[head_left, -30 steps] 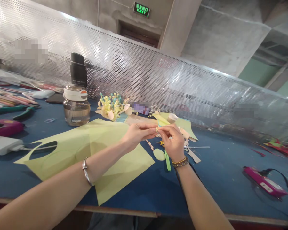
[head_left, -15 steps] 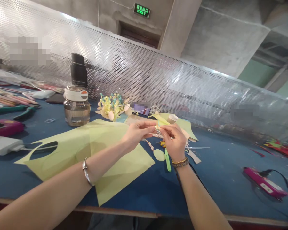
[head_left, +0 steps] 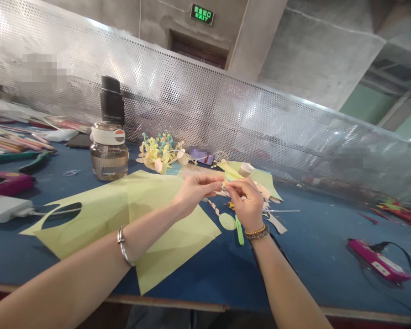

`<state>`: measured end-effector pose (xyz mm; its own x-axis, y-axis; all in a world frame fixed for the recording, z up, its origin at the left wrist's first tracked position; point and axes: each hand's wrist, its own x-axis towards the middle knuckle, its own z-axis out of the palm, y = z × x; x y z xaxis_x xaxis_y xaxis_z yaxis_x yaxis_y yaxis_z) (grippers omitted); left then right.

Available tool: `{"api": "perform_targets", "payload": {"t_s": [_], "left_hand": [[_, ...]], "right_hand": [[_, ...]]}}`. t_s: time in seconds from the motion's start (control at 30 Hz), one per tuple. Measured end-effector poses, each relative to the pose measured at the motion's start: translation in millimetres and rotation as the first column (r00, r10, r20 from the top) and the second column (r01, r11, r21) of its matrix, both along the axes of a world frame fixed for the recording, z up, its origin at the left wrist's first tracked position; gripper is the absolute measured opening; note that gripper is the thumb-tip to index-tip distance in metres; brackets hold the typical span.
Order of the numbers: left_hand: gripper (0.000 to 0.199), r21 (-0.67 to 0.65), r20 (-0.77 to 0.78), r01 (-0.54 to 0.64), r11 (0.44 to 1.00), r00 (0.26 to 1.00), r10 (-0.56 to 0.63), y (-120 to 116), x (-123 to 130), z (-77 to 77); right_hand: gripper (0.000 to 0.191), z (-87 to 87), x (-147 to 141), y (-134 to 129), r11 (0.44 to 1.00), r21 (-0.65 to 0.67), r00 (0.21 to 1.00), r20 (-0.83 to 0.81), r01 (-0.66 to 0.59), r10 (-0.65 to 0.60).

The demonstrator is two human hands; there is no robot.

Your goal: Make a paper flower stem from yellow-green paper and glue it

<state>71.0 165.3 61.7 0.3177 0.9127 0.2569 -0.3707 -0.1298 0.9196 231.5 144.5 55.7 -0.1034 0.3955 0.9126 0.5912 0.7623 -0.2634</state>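
Note:
Pinched between the fingertips of both hands is a small pale yellow paper piece [head_left: 223,183], mostly covered by the fingers. My left hand [head_left: 195,192] grips it from the left, thumb and forefinger closed. From the right, my right hand [head_left: 247,200] holds it with thumb and forefinger pressed together. Below the hands lie a pale green paper disc [head_left: 228,221] and a bright green utility knife [head_left: 239,230]. Large sheets of yellow-green paper [head_left: 171,242] spread under my left forearm, one with a round hole cut out.
A yellow and blue paper flower bunch [head_left: 160,153] stands behind the hands, beside a phone [head_left: 202,155]. At the left are a glass bottle [head_left: 109,157], a black bottle [head_left: 112,100] and a white charger [head_left: 7,208]. A magenta power strip [head_left: 378,261] lies at the right.
My right hand has shifted slightly left and its fingers have turned a little around the small piece. My left hand stays almost in place.

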Motion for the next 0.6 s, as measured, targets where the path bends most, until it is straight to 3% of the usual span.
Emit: {"api": "perform_targets", "payload": {"t_s": [0.3,0.47,0.6], "left_hand": [[0.016,-0.013,-0.005,0.009,1.000,1.000,-0.010,-4.3,0.3,3.9],[0.017,-0.106,0.090,0.049,0.993,0.995,-0.039,-9.1,2.0,7.1],[0.021,-0.084,0.116,0.046,0.995,0.993,-0.036,-9.4,2.5,7.2]], "right_hand": [[0.006,0.8,-0.6,-1.1,1.000,0.014,0.999,0.048,0.005,-0.005],[0.007,-0.6,-1.5,-1.2,0.998,0.053,0.999,0.016,0.045,-0.046],[0.006,-1.0,-2.4,-1.3,0.996,0.067,0.999,-0.007,0.054,-0.054]]}}
